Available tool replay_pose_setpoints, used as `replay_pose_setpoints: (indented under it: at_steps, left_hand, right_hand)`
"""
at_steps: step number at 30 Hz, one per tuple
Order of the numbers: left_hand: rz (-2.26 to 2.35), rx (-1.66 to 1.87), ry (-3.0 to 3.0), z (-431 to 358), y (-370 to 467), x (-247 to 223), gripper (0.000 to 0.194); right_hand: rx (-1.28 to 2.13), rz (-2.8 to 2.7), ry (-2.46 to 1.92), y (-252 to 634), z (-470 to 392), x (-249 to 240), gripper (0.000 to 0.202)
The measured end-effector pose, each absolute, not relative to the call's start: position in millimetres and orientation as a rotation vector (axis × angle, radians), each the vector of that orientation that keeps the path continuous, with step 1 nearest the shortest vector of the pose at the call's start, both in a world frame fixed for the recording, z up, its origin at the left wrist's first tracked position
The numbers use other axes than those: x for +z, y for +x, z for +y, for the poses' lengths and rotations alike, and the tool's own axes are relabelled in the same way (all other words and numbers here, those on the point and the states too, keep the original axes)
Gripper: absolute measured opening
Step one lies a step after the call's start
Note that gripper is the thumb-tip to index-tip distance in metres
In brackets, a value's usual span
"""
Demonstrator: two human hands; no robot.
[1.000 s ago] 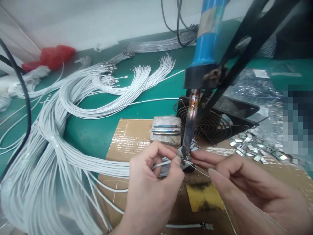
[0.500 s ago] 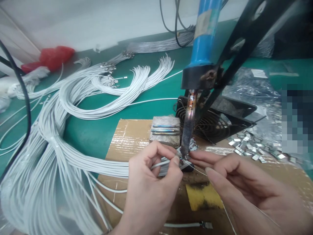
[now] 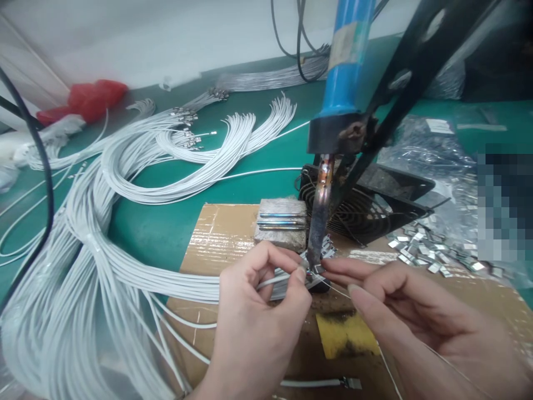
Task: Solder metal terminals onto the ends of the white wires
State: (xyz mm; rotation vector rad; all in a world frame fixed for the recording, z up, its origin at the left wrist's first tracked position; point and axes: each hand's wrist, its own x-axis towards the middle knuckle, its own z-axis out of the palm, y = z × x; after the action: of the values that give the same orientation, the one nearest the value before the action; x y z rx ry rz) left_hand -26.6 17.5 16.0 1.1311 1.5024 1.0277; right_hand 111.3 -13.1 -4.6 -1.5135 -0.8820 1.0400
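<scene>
Little has shifted, suggesting steady work at the iron (image 3: 323, 178): the left hand (image 3: 260, 316) pinches a white cable (image 3: 268, 281); whether the right hand (image 3: 420, 311) grips thin wire (image 3: 335, 287) is unclear.

1. Soldering iron (image 3: 339, 100): blue handle with a worn tan band, black collar and heat-stained metal barrel; it stands nearly upright, tip down, its top leaning slightly right.
2. White cable (image 3: 272, 279): slim, smooth and round, lying almost level just left of the iron's tip; partly hidden.
3. Metal plug (image 3: 318, 269): small and silvery, right at the iron's tip; whether they touch is unclear.
4. Thin wire (image 3: 337, 290): pale, slanting down to the right from beside the iron's tip, partly hidden.
</scene>
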Motion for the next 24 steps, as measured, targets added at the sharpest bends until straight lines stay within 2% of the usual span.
replay_pose_setpoints:
  at_steps: [24]
  left_hand:
    - [1.485,1.029,1.113,17.9,-26.2,18.2,0.015]
  right_hand:
    - [1.024,-0.874,-1.53,110.8,-13.2,-3.4,0.034]
